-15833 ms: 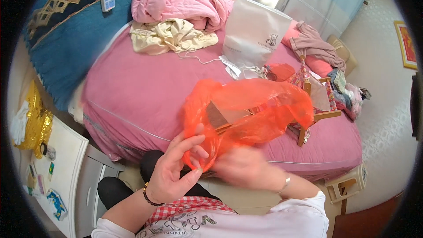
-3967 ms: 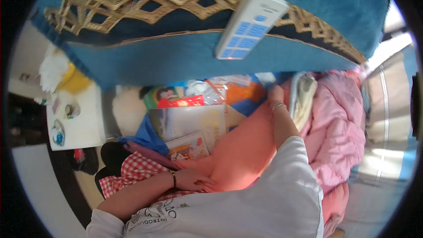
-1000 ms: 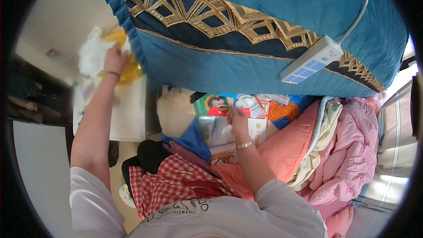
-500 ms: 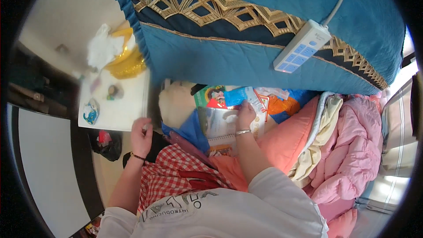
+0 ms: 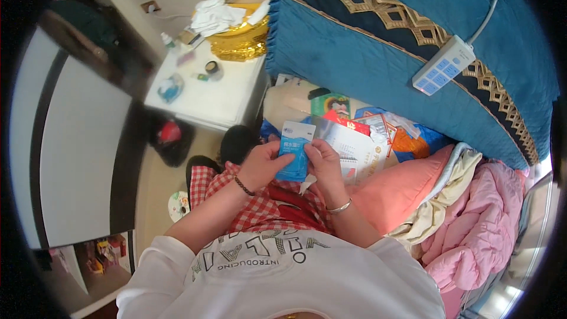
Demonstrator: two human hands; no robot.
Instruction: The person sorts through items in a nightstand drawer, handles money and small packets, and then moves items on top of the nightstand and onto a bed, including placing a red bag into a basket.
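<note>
White printed top, red checked trousers — bead bracelet [image 5: 243, 185], silver bangle [image 5: 339, 207].

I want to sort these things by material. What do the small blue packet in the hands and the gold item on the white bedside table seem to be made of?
The blue packet, held by both hands, looks like thin glossy plastic film: flat, smooth, slightly shiny. The gold item looks like crinkled metallic foil or foil-coated plastic, with many bright creases; which one is unclear.
</note>
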